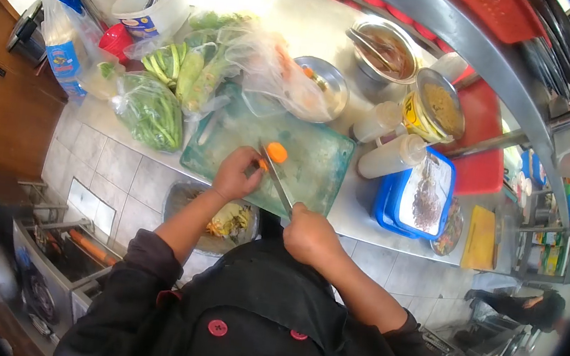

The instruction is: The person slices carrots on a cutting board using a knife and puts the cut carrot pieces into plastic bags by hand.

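Observation:
On a green cutting board [232,144] lies a piece of orange carrot [276,152]. My right hand [311,235] is closed round the handle of a knife [279,186], whose blade points up and left, beside the carrot. My left hand [237,173] is at the left of the blade, its fingers bent together on a small orange piece [263,165] that is partly hidden by the fingertips. Behind the board, a clear plastic bag [270,69] reaches over its far edge, next to a metal bowl [335,84] with bits of food in it.
Bagged green beans [150,115] and courgettes [189,74] sit left of the board. To the right stand squeeze bottles [391,157], a blue tub [419,194] and a yellow can [432,111]. A bin of scraps [226,222] is below the table edge. Another person [522,307] is far right.

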Motion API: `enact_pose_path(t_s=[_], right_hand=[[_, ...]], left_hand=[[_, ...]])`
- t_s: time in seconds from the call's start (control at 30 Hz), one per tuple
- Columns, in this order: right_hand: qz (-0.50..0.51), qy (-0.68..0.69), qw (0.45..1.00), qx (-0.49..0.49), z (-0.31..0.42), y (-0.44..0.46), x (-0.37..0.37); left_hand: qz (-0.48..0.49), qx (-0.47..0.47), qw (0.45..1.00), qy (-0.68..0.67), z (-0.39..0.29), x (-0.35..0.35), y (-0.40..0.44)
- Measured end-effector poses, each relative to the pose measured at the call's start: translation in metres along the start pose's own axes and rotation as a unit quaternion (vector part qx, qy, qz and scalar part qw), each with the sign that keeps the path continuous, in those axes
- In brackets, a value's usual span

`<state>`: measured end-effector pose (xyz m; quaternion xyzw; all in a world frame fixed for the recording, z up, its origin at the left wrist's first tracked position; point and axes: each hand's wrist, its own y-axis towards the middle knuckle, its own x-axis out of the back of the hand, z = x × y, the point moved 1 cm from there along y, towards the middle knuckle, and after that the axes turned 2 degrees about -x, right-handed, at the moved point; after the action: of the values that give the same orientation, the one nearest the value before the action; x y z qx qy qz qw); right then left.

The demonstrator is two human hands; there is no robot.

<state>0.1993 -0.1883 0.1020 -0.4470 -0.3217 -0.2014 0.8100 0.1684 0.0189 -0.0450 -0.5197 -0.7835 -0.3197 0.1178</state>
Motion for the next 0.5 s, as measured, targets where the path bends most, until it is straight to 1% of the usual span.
enact_pose_path(t_s=[0.23,0.43,0.5], right_hand=[[0.003,0.022,1.000,0.006,0.000,0.008,-0.003],[-0.011,0.025,0.999,0.017,0.003,0.017,-0.007],[-0.012,0.030,0.999,0.016,0.003,0.024,-0.011]], left_hand=[[0.011,-0.030,0.999,-0.022,0.001,0.003,0.002],[0.027,-0.005,0.999,-0.032,0.000,0.005,0.003],[0.023,-0.016,0.999,-0.021,-0.001,0.005,0.004]])
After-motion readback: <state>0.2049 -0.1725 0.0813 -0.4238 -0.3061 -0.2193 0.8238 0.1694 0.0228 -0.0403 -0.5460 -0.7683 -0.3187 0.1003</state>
